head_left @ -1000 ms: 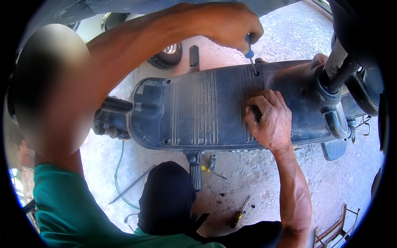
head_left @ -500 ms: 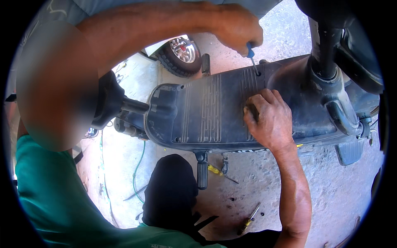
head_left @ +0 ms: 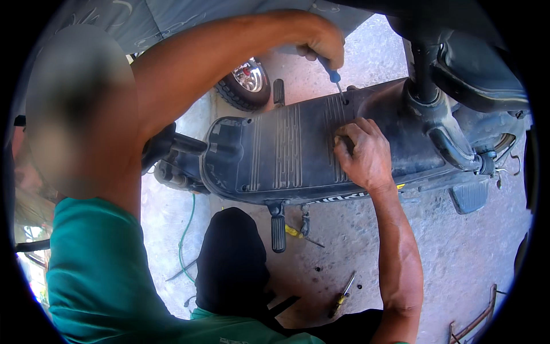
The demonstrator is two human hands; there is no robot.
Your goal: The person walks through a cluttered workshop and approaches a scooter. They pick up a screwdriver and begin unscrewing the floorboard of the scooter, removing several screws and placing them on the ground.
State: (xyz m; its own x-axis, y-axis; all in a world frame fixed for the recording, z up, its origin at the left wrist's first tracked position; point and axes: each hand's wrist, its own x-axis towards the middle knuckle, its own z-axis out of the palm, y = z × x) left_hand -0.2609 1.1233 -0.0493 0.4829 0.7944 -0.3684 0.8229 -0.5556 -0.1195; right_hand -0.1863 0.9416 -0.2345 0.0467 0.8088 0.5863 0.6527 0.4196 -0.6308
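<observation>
My left hand (head_left: 324, 45) is closed around the blue handle of a screwdriver (head_left: 335, 76). The screwdriver's thin shaft slants down to a hole near the far edge of a black ribbed scooter footboard (head_left: 263, 152). On the same board, nearer to me, rests my right hand (head_left: 368, 156) with its fingers curled in. A dark patch shows between its thumb and fingers; what it holds, if anything, I cannot make out.
A yellow-handled screwdriver (head_left: 342, 298) lies on the concrete floor near small dark pieces. Another yellow-handled tool (head_left: 294, 231) lies by the near footpeg (head_left: 278, 232). The steering column (head_left: 425, 74) rises at the right; a wheel (head_left: 247, 80) stands beyond the board.
My left hand has turned on the screwdriver, and more of the blue handle shows. Its tip stays at the hole. The whole view has shifted slightly; the right hand keeps its place on the board.
</observation>
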